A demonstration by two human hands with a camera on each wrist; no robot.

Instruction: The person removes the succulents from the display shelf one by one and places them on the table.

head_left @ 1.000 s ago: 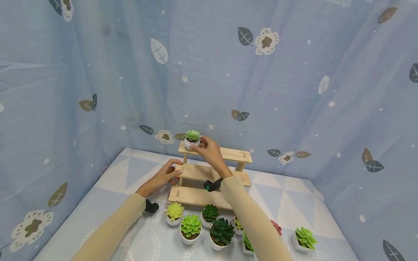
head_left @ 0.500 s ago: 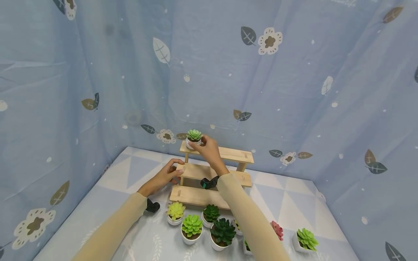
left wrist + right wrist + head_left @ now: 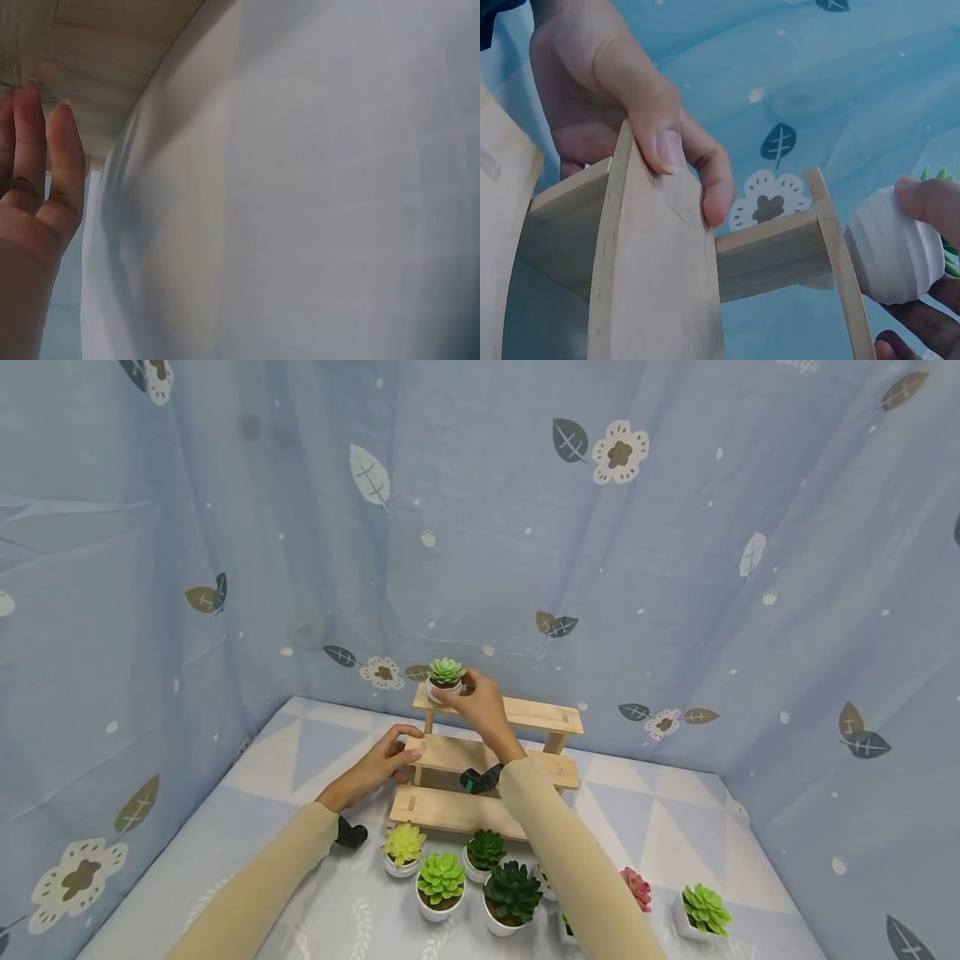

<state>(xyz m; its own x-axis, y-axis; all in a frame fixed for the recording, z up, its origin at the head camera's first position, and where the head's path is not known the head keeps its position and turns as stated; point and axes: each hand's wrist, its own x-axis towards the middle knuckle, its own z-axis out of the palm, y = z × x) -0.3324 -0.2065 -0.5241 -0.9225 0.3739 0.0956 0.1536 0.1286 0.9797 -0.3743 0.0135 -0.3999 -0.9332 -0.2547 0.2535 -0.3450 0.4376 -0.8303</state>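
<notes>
A green succulent in a ribbed white pot [image 3: 445,683] sits upright at the left end of the top tier of a wooden three-tier plant stand [image 3: 450,811]. My right hand [image 3: 482,703] holds that pot from its right side, thumb in front. In the right wrist view the pot [image 3: 896,244] is right at the top board, with fingers around it. My left hand [image 3: 375,768] grips the left end of the middle tier. Its thumb lies on the board's upper face [image 3: 667,255], and other fingers reach underneath, as the left wrist view shows.
In front of the stand are a yellow-green succulent [image 3: 403,847], a bright green one [image 3: 441,885] and dark green ones [image 3: 512,897]. My right sleeve partly covers others. A red succulent [image 3: 636,889] and a green one [image 3: 703,912] stand further right. A patterned curtain [image 3: 480,527] hangs behind.
Earlier the pot was at the top tier's left end in my right hand, and it stays there; the hand has shifted very slightly. The left hand keeps its grip. The view moved a little.
</notes>
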